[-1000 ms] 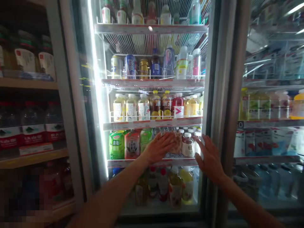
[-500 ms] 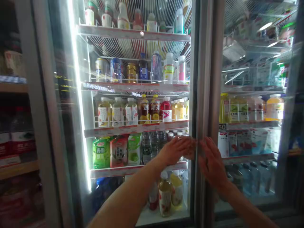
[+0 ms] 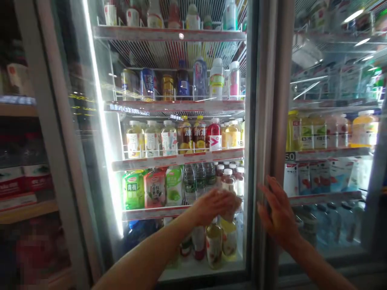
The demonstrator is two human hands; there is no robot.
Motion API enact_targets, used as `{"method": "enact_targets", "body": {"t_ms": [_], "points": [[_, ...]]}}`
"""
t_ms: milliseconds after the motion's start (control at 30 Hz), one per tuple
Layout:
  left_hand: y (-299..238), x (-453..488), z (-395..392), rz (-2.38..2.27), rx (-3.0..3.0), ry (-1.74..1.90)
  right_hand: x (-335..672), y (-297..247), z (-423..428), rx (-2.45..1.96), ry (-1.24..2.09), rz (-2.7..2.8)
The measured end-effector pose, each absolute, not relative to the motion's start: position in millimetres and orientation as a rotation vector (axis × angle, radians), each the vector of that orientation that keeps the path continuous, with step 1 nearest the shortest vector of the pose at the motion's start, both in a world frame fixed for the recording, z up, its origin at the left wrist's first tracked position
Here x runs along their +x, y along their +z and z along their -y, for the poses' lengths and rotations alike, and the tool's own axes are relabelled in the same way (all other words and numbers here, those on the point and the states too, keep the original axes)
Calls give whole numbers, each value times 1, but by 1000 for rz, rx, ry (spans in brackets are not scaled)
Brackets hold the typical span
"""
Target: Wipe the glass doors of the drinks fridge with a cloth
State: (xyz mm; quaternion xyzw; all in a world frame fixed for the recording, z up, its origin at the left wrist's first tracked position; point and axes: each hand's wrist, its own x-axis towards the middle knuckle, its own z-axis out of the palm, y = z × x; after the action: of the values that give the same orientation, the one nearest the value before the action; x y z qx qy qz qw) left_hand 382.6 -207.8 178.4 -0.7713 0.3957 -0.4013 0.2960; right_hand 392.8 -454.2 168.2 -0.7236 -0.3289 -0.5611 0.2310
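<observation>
My left hand [image 3: 217,205] reaches into the open cooler at the front edge of the third shelf [image 3: 157,212]. Its fingers [image 3: 234,201] curl at the foot of a white-capped bottle [image 3: 227,180]. Motion blur hides whether they are clamped on the bottle or only cupped against it; I cannot tell. The bottle stands upright, with its long axis vertical. It rises just above and behind my knuckles, at the right end of the row and close to the door post [image 3: 266,121].

My left hand is the nearer of the two. My right hand [image 3: 278,215] lies outside the compartment, with its fingers [image 3: 267,189] spread and flat against the smooth metal post.

The bottle is a small, round one with dark contents, and similar capped bottles stand touching it. To its left are clear, ribbed water bottles [image 3: 190,183], then soft, glossy pouches [image 3: 133,189] in green and red. Below my wrist, on the cooler floor, stand yellow and red drink bottles [image 3: 214,241]. The shelves are of white wire with red price strips.
</observation>
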Motion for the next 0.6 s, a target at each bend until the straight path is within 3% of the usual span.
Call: {"method": "enact_targets", "body": {"t_ms": [100, 300, 433, 600], "points": [[189, 375, 181, -647, -2187, -1382, 390, 165, 441, -1975, -1532, 937], [168, 349, 141, -842, -2113, -1134, 381, 155, 406, -2002, -1446, 1099], [182, 342, 121, -382, -2206, -1452, 374, 155, 390, -1963, -1421, 1155], [164, 320, 96, -896, -2114, -1025, 368, 150, 376, -1988, -1372, 1168]]}}
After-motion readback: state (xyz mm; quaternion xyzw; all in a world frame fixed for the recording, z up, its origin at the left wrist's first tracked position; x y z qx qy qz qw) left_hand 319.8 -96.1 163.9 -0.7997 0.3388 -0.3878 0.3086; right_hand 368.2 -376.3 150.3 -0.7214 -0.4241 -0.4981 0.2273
